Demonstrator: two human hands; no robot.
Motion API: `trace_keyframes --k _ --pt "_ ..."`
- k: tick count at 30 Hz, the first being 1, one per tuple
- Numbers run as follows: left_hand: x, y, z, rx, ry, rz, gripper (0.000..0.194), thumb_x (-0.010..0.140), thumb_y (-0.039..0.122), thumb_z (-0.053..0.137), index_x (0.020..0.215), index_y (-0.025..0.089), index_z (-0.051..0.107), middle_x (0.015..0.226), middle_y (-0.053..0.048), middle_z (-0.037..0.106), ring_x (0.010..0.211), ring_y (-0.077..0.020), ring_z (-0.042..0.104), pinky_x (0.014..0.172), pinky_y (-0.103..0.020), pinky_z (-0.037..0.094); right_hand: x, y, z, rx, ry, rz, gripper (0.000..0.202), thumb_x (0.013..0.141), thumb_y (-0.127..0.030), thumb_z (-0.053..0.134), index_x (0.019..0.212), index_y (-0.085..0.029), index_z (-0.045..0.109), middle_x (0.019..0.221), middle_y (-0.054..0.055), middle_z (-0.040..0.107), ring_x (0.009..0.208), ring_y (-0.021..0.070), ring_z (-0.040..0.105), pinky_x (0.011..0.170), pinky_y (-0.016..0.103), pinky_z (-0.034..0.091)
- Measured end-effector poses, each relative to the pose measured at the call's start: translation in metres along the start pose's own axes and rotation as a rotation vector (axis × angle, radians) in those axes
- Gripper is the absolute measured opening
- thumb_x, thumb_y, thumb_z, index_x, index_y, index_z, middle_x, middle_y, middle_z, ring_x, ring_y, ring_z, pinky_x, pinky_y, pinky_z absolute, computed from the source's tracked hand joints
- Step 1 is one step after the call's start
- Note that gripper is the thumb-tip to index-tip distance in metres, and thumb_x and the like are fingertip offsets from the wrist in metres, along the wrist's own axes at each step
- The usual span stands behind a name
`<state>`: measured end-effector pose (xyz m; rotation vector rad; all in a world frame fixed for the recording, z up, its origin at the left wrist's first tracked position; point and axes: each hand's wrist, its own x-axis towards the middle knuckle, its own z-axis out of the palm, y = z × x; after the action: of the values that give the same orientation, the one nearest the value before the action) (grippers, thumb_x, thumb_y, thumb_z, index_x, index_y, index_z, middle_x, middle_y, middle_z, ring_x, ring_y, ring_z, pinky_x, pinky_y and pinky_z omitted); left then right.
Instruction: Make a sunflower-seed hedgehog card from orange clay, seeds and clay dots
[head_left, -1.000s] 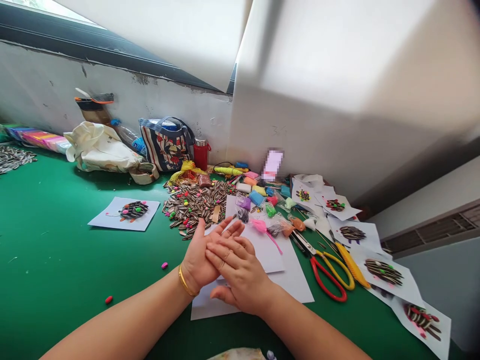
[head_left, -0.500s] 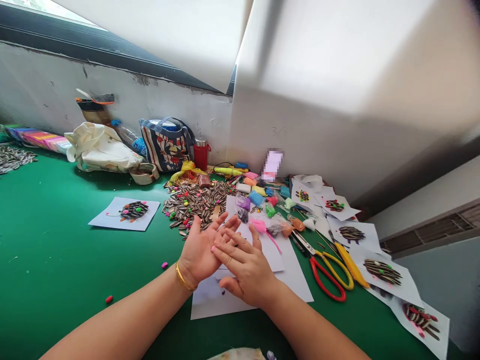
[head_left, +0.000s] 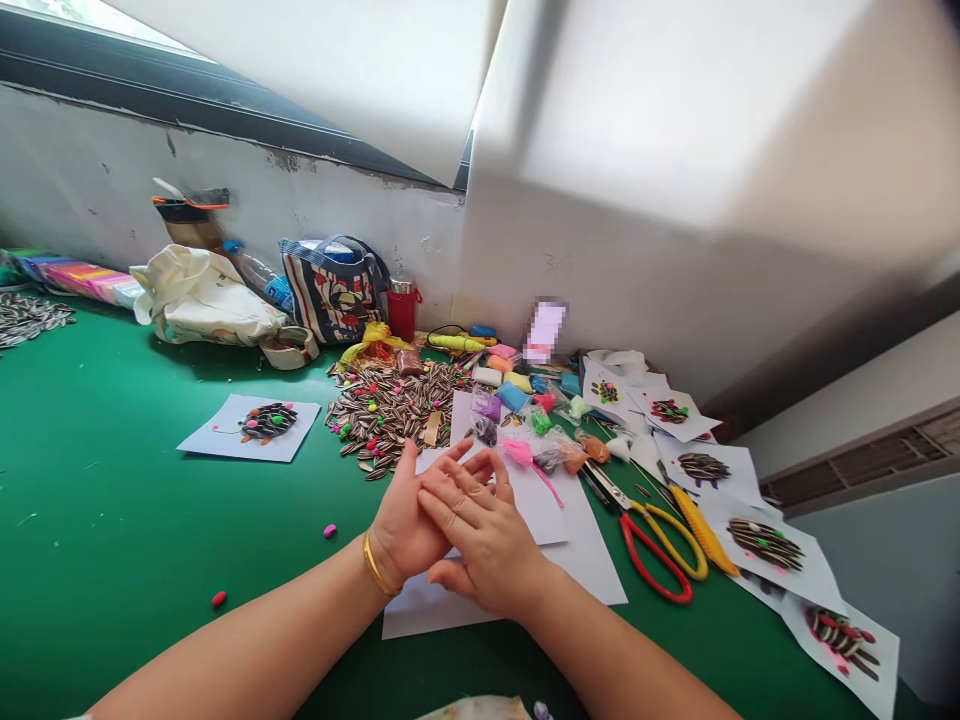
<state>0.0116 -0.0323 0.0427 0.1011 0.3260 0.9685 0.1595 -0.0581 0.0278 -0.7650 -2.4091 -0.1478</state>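
**Palm over palm**

Left hand (head_left: pixel 405 525) lies upturned, fingers loosely extended, seemingly a bed for the right hand (head_left: pixel 491 550), fingers nearly straight; anything between, I cannot tell. White paper (head_left: pixel 581 570) sits beneath both; scissors (head_left: pixel 651 515) at three o'clock, seeds (head_left: pixel 394 405) at eleven, probably for easy reach.

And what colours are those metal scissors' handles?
One red loop handle, one yellow loop handle; best in the head view.

Our left hand (head_left: pixel 405 525) faces palm up, our right hand (head_left: pixel 489 545) lies flat across it, both forearms (head_left: pixel 262 625) angling inward.
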Motion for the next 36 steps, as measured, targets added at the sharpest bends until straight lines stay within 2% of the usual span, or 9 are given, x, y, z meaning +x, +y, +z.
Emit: trace_keyframes --k 4,8,13,17,22,26,29,33,36 --pt "-0.0001 0.0003 0.0000 -0.022 -0.032 0.038 0.067 0.088 0.067 0.034 0.126 0.014 0.053 0.130 -0.018 0.057 0.126 -0.0297 0.051 0.107 -0.046 0.039 0.0008 0.0003 -0.0045 0.011 -0.010 -0.008 0.056 0.095 -0.058 0.033 0.132 -0.022 0.054 0.132 0.007 0.060 0.139 0.0284 0.034 0.116 0.061 -0.002" --pt "0.0004 0.0017 -0.0005 -0.014 -0.015 0.027 0.067 0.088 0.067 0.035 0.127 0.015 0.053 0.130 -0.019 0.057 0.124 -0.0311 0.053 0.105 -0.049 0.040 0.0008 -0.0014 -0.0021 0.020 0.004 -0.036 0.066 0.092 -0.065 0.032 0.136 -0.019 0.049 0.136 0.008 0.056 0.140 0.0287 0.032 0.117 0.060 0.001" --pt "0.0007 0.0009 0.0003 -0.017 -0.023 0.054 0.067 0.088 0.067 0.035 0.126 0.015 0.053 0.128 -0.018 0.058 0.124 -0.0295 0.053 0.106 -0.046 0.040 0.0020 0.0004 -0.0035 0.025 -0.015 -0.028 0.049 0.095 -0.050 0.037 0.131 -0.021 0.055 0.131 0.005 0.061 0.139 0.0267 0.035 0.117 0.060 0.000" --pt "0.0009 -0.0008 0.0004 0.003 -0.007 0.015 0.067 0.088 0.067 0.035 0.126 0.014 0.053 0.129 -0.019 0.057 0.123 -0.0312 0.053 0.105 -0.048 0.040 0.0019 0.0010 -0.0015 0.032 0.026 -0.010 0.059 0.093 -0.058 0.037 0.134 -0.019 0.052 0.134 0.008 0.058 0.139 0.0280 0.034 0.118 0.059 0.002" --pt "0.0018 0.0004 -0.0012 0.002 -0.013 0.060 0.067 0.088 0.067 0.035 0.126 0.015 0.053 0.128 -0.018 0.058 0.124 -0.0291 0.053 0.105 -0.044 0.041 0.0030 0.0016 -0.0033 0.027 0.021 -0.005 0.046 0.096 -0.048 0.037 0.128 -0.021 0.057 0.126 0.006 0.064 0.136 0.0260 0.039 0.118 0.059 0.001" --pt "0.0029 0.0005 -0.0035 0.002 -0.010 0.016 0.066 0.088 0.066 0.036 0.126 0.015 0.053 0.127 -0.019 0.058 0.122 -0.0304 0.054 0.104 -0.047 0.041 0.0035 0.0008 -0.0017 0.013 0.024 -0.016 0.054 0.093 -0.055 0.039 0.131 -0.020 0.055 0.131 0.008 0.061 0.138 0.0279 0.037 0.117 0.059 0.003" --pt "0.0036 0.0025 -0.0040 -0.001 -0.014 0.031 0.068 0.088 0.068 0.035 0.126 0.015 0.053 0.127 -0.019 0.058 0.122 -0.0299 0.054 0.104 -0.046 0.041 0.0037 0.0013 -0.0020 -0.004 0.006 0.030 0.048 0.095 -0.048 0.041 0.132 -0.021 0.054 0.129 0.007 0.062 0.137 0.0269 0.037 0.117 0.059 0.000" --pt "0.0043 0.0042 -0.0042 -0.001 0.011 0.079 0.067 0.089 0.067 0.033 0.126 0.015 0.054 0.125 -0.018 0.060 0.120 -0.0289 0.056 0.103 -0.045 0.043 0.0038 0.0021 -0.0009 0.021 -0.021 -0.060 0.050 0.094 -0.051 0.040 0.132 -0.021 0.054 0.130 0.007 0.061 0.138 0.0260 0.036 0.118 0.058 0.003" --pt "0.0042 0.0036 -0.0048 0.008 -0.001 0.026 0.067 0.088 0.066 0.035 0.127 0.015 0.053 0.127 -0.019 0.059 0.122 -0.0298 0.055 0.104 -0.046 0.042 0.0035 0.0033 0.0017 -0.020 0.001 0.017 0.055 0.093 -0.054 0.041 0.135 -0.019 0.051 0.135 0.009 0.057 0.139 0.0277 0.035 0.117 0.059 0.004"
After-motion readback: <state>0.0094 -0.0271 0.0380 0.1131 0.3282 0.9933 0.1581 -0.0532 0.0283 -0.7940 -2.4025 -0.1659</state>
